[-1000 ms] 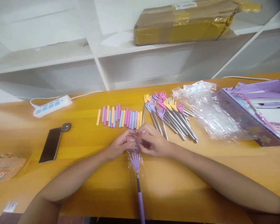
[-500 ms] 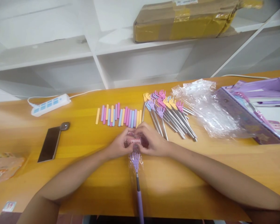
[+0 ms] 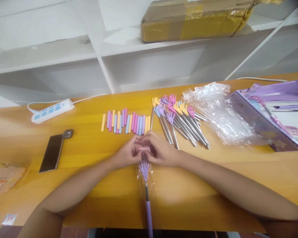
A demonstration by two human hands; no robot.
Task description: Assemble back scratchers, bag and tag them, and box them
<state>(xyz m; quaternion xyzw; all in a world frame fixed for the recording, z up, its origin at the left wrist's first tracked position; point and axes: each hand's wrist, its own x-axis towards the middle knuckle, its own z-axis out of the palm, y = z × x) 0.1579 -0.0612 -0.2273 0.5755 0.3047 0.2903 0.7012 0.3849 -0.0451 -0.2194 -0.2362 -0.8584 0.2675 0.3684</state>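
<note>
My left hand (image 3: 127,152) and my right hand (image 3: 163,149) meet at the upper end of a clear plastic bag (image 3: 152,180), fingers closed on it. Between them shows a pink-and-white printed label (image 3: 143,149), partly hidden by the fingers. Inside the bag lies a purple back scratcher (image 3: 145,170), its hand-shaped head just below my fingers and its purple handle pointing toward the table's front edge. Beyond my hands lie several coloured sleeves (image 3: 133,123) in a row. Right of them is a pile of back scratchers (image 3: 186,124) with bare metal rods.
Clear plastic bags (image 3: 228,122) lie beside a purple box (image 3: 258,122) at right. A power strip (image 3: 53,110), a dark phone (image 3: 51,152) and a small grey object (image 3: 68,133) are at left. A cardboard box (image 3: 196,24) sits on the shelf.
The whole view has shifted very slightly. Both hands keep their grip at the bag's upper end, with only a slight change in the label's tilt.
</note>
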